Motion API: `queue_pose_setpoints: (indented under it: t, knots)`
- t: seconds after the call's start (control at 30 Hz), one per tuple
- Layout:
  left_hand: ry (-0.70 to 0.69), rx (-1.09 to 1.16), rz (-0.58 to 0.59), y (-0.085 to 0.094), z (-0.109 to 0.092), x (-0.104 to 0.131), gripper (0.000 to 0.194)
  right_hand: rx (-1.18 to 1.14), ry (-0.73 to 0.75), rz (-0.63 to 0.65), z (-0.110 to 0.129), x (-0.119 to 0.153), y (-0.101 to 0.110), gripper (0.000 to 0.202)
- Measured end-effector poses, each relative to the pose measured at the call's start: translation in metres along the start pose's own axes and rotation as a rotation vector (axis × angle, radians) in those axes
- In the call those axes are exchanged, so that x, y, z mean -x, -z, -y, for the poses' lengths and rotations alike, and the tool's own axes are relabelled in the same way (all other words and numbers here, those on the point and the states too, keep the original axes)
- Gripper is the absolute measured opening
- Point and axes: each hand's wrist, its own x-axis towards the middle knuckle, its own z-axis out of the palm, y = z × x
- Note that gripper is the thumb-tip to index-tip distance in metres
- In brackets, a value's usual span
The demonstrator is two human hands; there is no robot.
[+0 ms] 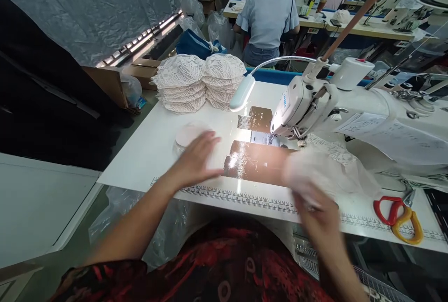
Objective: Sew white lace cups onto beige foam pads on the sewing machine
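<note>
My left hand (pixel 196 159) is over the left part of the white table, fingers spread and holding nothing. Just beyond its fingers lies a pale round piece (pixel 189 135), blurred. On the right, my right hand (pixel 317 204) is blurred by motion, closed on a whitish fabric piece (pixel 303 169) near the table's front edge. White lace fabric (pixel 332 150) lies beside it, under the arm of the sewing machine (pixel 290 106). Brown tape (pixel 255 162) covers the table around the metal needle plate (pixel 261 138).
Two stacks of lace cups (pixel 182 82) (pixel 224 78) stand at the back left. Red and yellow scissors (pixel 399 218) lie at the right front. A lamp (pixel 242 93) hangs over the table. A ruler strip (pixel 245 199) runs along the front edge. A person (pixel 268 17) sits beyond.
</note>
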Motion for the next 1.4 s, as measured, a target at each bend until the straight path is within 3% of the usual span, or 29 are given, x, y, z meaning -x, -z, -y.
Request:
queue_pose_setpoints:
  t: [0.07,0.13,0.2,0.3,0.37,0.43,0.5,0.57,0.6,0.67,0.73,0.77,0.9,0.93,1.13,1.2,1.3,1.4]
  knots:
    - [-0.218,0.307,0.186,0.001,-0.027,0.003,0.075,-0.064,0.139,0.366,0.009,-0.004,-0.027,0.012]
    - [-0.314,0.526,0.404,-0.002,-0.047,0.005,0.056,-0.121,0.270,0.412,0.017,-0.008,-0.042,0.007]
    - [-0.202,0.555,0.321,-0.008,-0.051,0.009,0.035,-0.095,0.345,0.271,0.021,-0.011,-0.041,0.006]
    - [0.099,0.461,0.043,-0.014,-0.035,0.018,0.023,-0.046,0.289,-0.025,0.017,-0.018,-0.027,0.015]
    - [0.185,0.602,0.053,-0.017,-0.028,0.023,0.026,-0.071,0.145,-0.128,0.012,-0.022,-0.022,0.015]
    - [0.104,0.924,0.194,-0.018,-0.033,0.027,0.037,-0.156,-0.019,-0.012,0.008,-0.024,-0.026,0.010]
    - [-0.055,1.206,0.362,-0.018,-0.047,0.028,0.055,-0.307,-0.149,0.264,0.005,-0.025,-0.036,0.012]
    - [-0.152,1.335,0.461,-0.018,-0.058,0.027,0.073,-0.515,-0.263,0.513,0.003,-0.024,-0.046,0.023]
    - [-0.159,1.354,0.453,-0.018,-0.061,0.026,0.076,-0.619,-0.325,0.578,0.002,-0.023,-0.050,0.028]
    - [-0.102,1.322,0.315,-0.020,-0.061,0.024,0.075,-0.780,-0.419,0.636,0.000,-0.020,-0.054,0.032]
    - [0.006,1.237,0.160,-0.023,-0.056,0.022,0.073,-0.851,-0.450,0.620,-0.001,-0.018,-0.054,0.033]
    - [0.061,1.212,0.145,-0.025,-0.053,0.022,0.071,-0.859,-0.441,0.591,-0.002,-0.016,-0.054,0.034]
    - [0.213,1.375,0.363,-0.033,-0.052,0.026,0.047,-0.898,-0.392,0.418,-0.007,-0.015,-0.055,0.028]
    - [0.242,1.423,0.369,-0.035,-0.053,0.027,0.039,-0.923,-0.374,0.374,-0.008,-0.015,-0.057,0.025]
    - [0.417,1.471,0.181,-0.038,-0.053,0.030,0.015,-0.948,-0.258,0.200,-0.012,-0.017,-0.061,0.035]
    - [0.439,1.575,0.161,-0.037,-0.054,0.029,0.018,-0.923,-0.209,0.140,-0.011,-0.019,-0.061,0.036]
    - [0.439,1.743,0.197,-0.039,-0.062,0.026,0.039,-0.795,-0.150,0.111,-0.009,-0.022,-0.060,0.032]
    - [0.438,1.705,0.067,-0.047,-0.075,0.022,0.040,-0.597,-0.127,0.145,-0.003,-0.026,-0.060,0.019]
